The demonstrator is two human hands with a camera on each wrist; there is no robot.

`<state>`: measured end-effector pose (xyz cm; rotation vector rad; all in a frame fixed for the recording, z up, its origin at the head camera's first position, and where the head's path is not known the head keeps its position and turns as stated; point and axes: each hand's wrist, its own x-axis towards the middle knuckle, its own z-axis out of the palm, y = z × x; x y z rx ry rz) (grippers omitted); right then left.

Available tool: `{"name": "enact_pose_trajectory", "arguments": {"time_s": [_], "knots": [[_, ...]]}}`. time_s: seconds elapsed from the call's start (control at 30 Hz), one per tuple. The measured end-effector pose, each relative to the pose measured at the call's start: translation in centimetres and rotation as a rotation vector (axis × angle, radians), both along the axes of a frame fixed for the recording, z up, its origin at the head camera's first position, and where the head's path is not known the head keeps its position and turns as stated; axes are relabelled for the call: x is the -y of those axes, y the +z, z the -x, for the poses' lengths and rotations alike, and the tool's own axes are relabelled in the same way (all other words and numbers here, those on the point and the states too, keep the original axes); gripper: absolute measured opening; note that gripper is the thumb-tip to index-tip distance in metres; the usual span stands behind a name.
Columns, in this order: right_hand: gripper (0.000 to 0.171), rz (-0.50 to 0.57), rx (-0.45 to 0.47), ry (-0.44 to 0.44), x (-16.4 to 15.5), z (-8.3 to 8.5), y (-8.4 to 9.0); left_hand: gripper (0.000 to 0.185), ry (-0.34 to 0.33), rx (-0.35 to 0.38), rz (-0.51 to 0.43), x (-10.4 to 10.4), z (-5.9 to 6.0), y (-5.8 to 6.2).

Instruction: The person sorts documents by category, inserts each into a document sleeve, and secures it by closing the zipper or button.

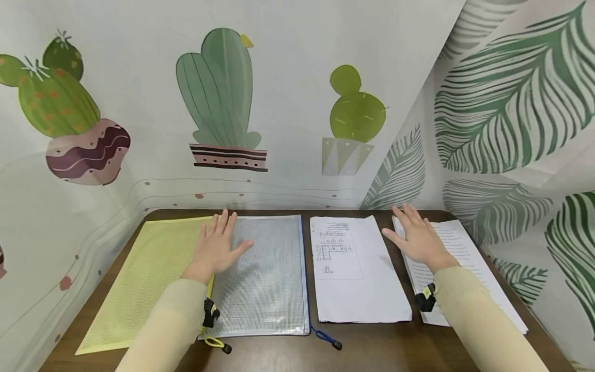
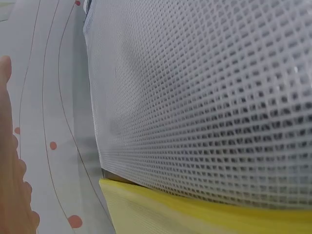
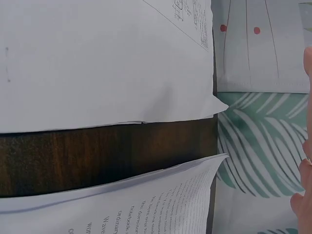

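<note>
Yellow mesh pouch (image 1: 144, 279) lies at the far left of my brown table (image 1: 372, 351). Next to it, lying partly over its edge, is the clear mesh pouch (image 1: 269, 279) with a blue zipper. My left hand (image 1: 217, 247) rests flat on top where the two pouches meet, fingers straight and spread, gripping nothing. Next comes a white sheet with a drawing (image 1: 353, 274). A strip of bare table shows between it and the printed pages (image 1: 465, 253) on the far right. My right hand (image 1: 418, 237) lies flat on those pages, fingers straight, holding nothing.
</note>
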<state>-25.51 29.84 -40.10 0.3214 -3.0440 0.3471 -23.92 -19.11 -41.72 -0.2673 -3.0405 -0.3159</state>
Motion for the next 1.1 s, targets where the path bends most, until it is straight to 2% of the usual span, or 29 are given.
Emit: {"name": "enact_pose_trajectory", "arguments": {"time_s": [0.6, 1.1], "knots": [[0.083, 0.051, -0.007, 0.009, 0.4, -0.3, -0.2, 0.098, -0.023, 0.034, -0.011, -1.4, 0.1, -0.2], [0.083, 0.085, 0.032, -0.011, 0.5, -0.8, -1.2, 0.099, -0.025, 0.034, -0.002, -2.5, 0.3, -0.5]]}}
